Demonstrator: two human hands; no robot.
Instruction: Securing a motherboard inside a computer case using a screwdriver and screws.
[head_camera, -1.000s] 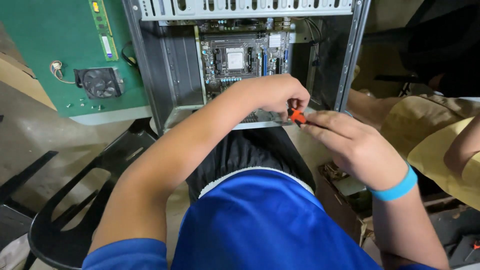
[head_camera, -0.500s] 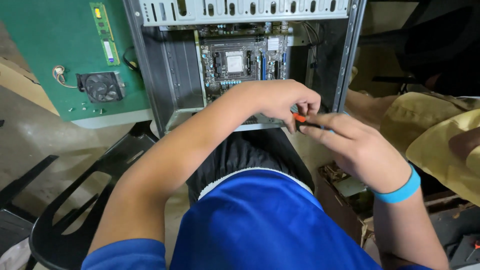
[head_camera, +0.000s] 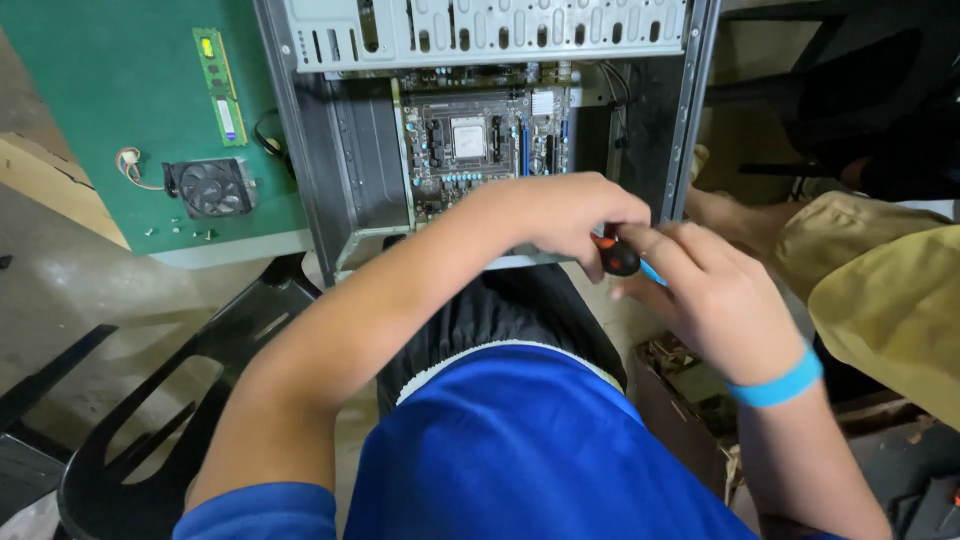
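Both hands have slid a little to the right since a second ago, and the camera now looks a bit lower into the open computer case (head_camera: 340, 150). The left hand (head_camera: 560, 215) is curled shut near the front edge of the case, but I cannot tell what it pinches. The right hand (head_camera: 715, 295) is closed around a screwdriver (head_camera: 615, 255) with a black and orange handle. Its tip is hidden behind the left hand. The screwdriver looks light, hard and stiff, and the fat handle is probably the best place to hold it. The motherboard (head_camera: 480, 145) inside looks easy to scratch. A small fan (head_camera: 210, 187) and a memory stick (head_camera: 218, 85) lie on the green table (head_camera: 90, 90).
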